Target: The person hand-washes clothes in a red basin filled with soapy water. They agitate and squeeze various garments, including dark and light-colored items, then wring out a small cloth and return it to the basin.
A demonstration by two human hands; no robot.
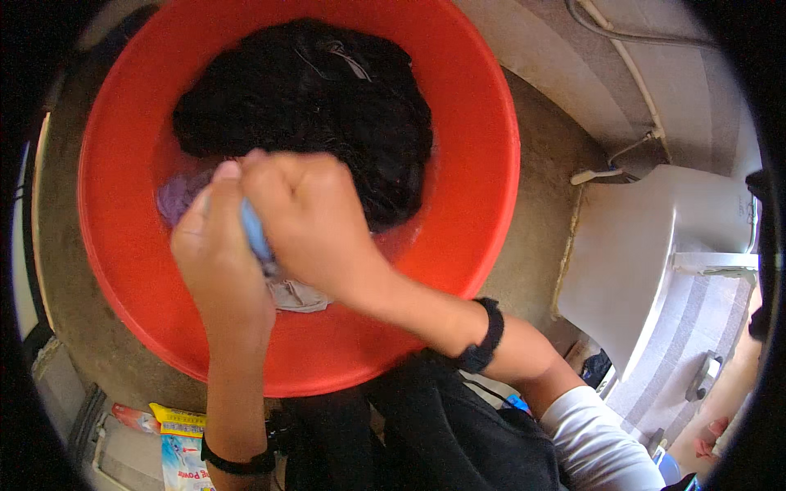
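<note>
Over a large red plastic basin [473, 245], my left hand [224, 245] and my right hand [316, 221] are closed close together around a light-blue cloth [255, 230]. Only a strip of that cloth shows between them; the hands are slightly blurred. Dark wet clothes [307, 104] form a heap in the basin beyond my hands. A purple cloth [175, 199] lies to the left, partly hidden by my left hand. Below my right hand, a pale cloth [299, 296] rests in the basin.
A detergent packet [181, 442] stands outside the basin at the lower left, beside a red and white packet [135, 418]. On the right are a white ceramic toilet [614, 245], a white-handled brush [595, 176] and a wall pipe [635, 80]. Brown floor [534, 166] surrounds the basin.
</note>
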